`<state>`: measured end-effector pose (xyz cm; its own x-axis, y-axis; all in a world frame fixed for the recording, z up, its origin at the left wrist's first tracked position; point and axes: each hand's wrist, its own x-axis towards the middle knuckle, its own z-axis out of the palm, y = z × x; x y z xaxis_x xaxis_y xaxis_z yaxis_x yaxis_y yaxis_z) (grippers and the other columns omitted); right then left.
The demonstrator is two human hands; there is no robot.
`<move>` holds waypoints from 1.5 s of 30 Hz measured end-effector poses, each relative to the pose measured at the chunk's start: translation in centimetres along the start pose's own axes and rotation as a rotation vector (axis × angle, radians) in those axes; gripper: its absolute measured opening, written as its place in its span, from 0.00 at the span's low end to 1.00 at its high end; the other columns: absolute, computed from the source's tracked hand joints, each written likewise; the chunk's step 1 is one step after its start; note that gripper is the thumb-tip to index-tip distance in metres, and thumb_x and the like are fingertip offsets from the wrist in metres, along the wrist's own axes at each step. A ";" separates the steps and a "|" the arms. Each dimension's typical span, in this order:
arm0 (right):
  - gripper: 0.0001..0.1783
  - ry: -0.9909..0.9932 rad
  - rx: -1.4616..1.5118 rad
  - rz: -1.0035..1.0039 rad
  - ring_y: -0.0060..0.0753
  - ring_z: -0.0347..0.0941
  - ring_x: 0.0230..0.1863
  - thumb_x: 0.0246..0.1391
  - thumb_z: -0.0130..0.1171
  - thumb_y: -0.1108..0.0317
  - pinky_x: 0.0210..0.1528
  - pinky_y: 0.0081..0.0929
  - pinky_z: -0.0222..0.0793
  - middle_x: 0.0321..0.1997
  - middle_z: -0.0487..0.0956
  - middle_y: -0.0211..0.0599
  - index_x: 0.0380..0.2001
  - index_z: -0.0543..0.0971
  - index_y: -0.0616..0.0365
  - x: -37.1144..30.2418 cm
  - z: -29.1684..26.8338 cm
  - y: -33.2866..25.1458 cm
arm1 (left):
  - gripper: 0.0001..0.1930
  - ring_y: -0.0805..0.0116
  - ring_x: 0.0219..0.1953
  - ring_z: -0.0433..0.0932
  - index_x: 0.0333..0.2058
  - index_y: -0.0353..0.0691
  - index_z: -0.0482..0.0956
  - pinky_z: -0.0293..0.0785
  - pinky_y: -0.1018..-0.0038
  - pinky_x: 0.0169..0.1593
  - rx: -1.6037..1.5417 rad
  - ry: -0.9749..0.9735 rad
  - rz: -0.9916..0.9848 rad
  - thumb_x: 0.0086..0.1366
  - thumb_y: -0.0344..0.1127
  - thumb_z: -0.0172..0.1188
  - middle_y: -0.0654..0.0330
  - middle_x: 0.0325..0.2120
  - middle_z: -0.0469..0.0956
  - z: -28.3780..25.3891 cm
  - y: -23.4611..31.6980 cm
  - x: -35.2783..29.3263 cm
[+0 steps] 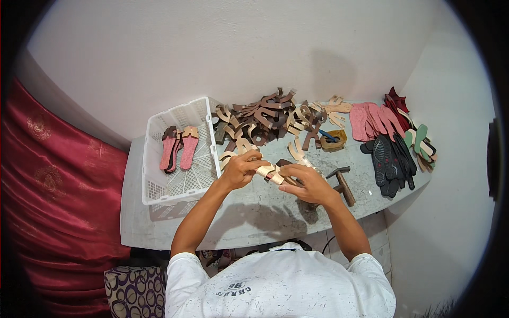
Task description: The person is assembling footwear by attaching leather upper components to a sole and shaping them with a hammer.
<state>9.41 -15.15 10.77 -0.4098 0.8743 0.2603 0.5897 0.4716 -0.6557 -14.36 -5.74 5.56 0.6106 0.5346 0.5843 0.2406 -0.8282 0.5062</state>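
Between my two hands, above the front middle of the table, is a cream sandal strap (272, 174) with cut-out bands. My left hand (241, 167) pinches its left end between thumb and fingers. At the other end, my right hand (308, 183) closes on the strap with its thumb below, and its fingers partly cover the piece. What lies beneath the right hand is mostly hidden. Just right of that hand rests a hammer (345, 190). Behind the hands, more cream straps (297, 150) lie loose on the table.
A white plastic crate (175, 200) on the left holds several pink-soled sandals (189, 149). Brown and cream straps (265, 114) are heaped along the wall. Rightward are a yellowish tub (334, 147) with a blue-handled tool, pink insoles (371, 121) and black soles (383, 159).
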 end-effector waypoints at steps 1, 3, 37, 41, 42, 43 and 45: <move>0.14 0.026 0.102 -0.016 0.41 0.75 0.41 0.52 0.60 0.65 0.43 0.29 0.70 0.42 0.78 0.44 0.39 0.78 0.61 -0.2 0.2 0.8 | 0.25 0.64 0.29 0.79 0.40 0.48 0.83 0.74 0.74 0.29 0.021 0.010 0.044 0.42 0.17 0.58 0.60 0.34 0.77 0.1 0.1 0.1; 0.16 0.052 0.205 -0.032 0.38 0.75 0.43 0.53 0.60 0.60 0.45 0.26 0.69 0.44 0.77 0.45 0.39 0.79 0.62 -0.4 0.2 1.5 | 0.25 0.64 0.29 0.79 0.40 0.48 0.83 0.75 0.74 0.29 0.021 0.019 0.064 0.41 0.17 0.58 0.60 0.34 0.76 0.3 0.4 0.2; 0.16 -0.070 0.973 0.302 0.29 0.72 0.46 0.51 0.59 0.79 0.48 0.20 0.73 0.51 0.69 0.37 0.46 0.79 0.62 -1.7 0.6 5.7 | 0.28 0.66 0.33 0.76 0.43 0.48 0.81 0.75 0.70 0.35 0.025 -0.120 0.071 0.42 0.13 0.54 0.61 0.37 0.74 1.9 3.4 2.6; 0.17 -0.038 0.980 0.287 0.26 0.70 0.46 0.49 0.61 0.79 0.49 0.22 0.69 0.46 0.70 0.34 0.45 0.79 0.64 -1.6 0.6 5.7 | 0.29 0.65 0.38 0.76 0.46 0.45 0.80 0.74 0.71 0.39 -0.132 -0.135 -0.042 0.43 0.15 0.53 0.59 0.41 0.73 1.7 3.4 2.7; 0.17 -0.037 0.980 0.287 0.26 0.70 0.46 0.49 0.61 0.79 0.49 0.22 0.69 0.46 0.70 0.34 0.45 0.79 0.64 -1.6 0.6 5.8 | 0.25 0.67 0.36 0.76 0.47 0.43 0.78 0.73 0.73 0.38 -0.172 -0.071 -0.157 0.47 0.17 0.53 0.59 0.39 0.73 1.5 3.6 2.8; 0.17 -0.028 1.019 0.286 0.27 0.70 0.47 0.50 0.60 0.79 0.49 0.21 0.69 0.46 0.70 0.34 0.46 0.79 0.63 -1.7 0.7 5.9 | 0.22 0.68 0.34 0.75 0.47 0.41 0.76 0.73 0.74 0.37 -0.211 -0.006 -0.272 0.52 0.20 0.53 0.60 0.37 0.73 1.3 3.7 2.9; 0.17 -0.021 1.057 0.282 0.28 0.70 0.47 0.51 0.59 0.79 0.50 0.21 0.69 0.46 0.70 0.34 0.46 0.79 0.61 -1.6 0.8 6.2 | 0.18 0.70 0.33 0.75 0.46 0.38 0.75 0.71 0.75 0.37 -0.379 -0.014 -0.480 0.55 0.24 0.55 0.60 0.35 0.74 1.0 3.1 3.0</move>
<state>13.17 -13.73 5.71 -0.3713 0.9285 -0.0003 -0.2274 -0.0912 -0.9695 -11.04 -6.89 8.20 0.5107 0.8290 0.2277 0.2082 -0.3762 0.9028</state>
